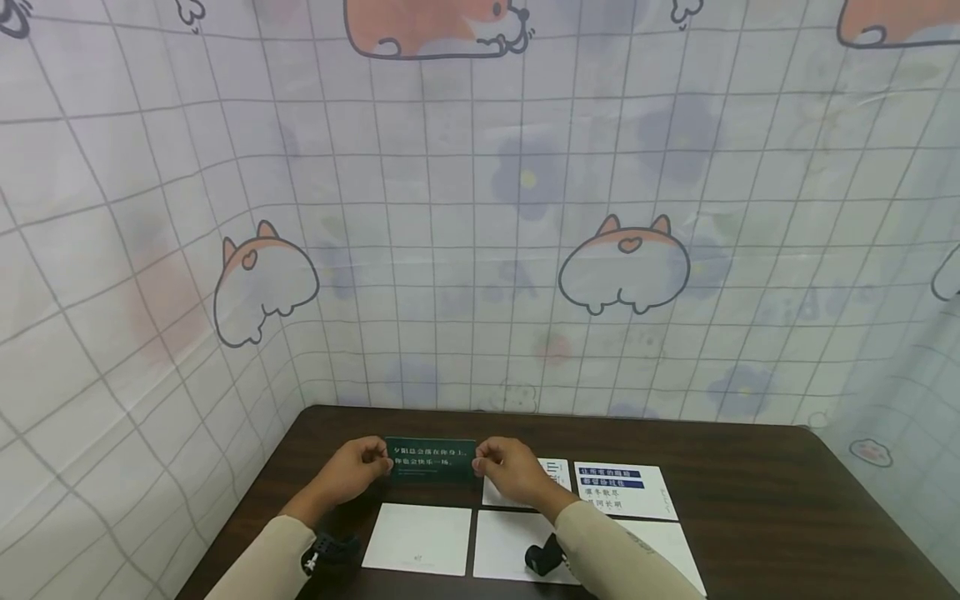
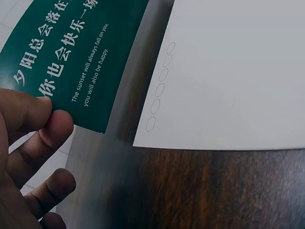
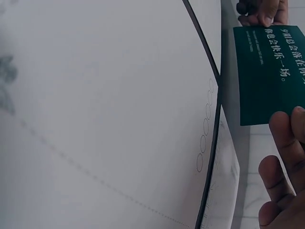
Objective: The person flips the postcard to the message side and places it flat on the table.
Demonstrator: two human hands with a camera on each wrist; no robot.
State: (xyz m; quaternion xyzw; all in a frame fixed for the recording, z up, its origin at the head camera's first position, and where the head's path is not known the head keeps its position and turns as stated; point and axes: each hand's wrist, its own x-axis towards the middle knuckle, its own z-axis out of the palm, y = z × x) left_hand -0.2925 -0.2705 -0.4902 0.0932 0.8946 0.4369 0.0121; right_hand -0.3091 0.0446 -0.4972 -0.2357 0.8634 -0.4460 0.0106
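Observation:
A green postcard (image 1: 432, 461) with lines of white Chinese lettering is held upright above the far left part of the table. My left hand (image 1: 348, 471) pinches its left end between thumb and index finger, and my right hand (image 1: 517, 472) pinches the right end. Small English lines on the postcard (image 2: 90, 71) are readable in the left wrist view. Below it lies a white card (image 1: 417, 537), and beside that another white card (image 1: 510, 546), partly covered by my right forearm. My right hand hangs in front of a printed white card (image 1: 555, 472).
On the dark wooden table (image 1: 765, 500), a card with blue bands of text (image 1: 626, 492) lies at the back right. Another white card (image 1: 671, 542) is partly hidden by my right sleeve. A grid-patterned curtain (image 1: 465, 250) stands behind the table.

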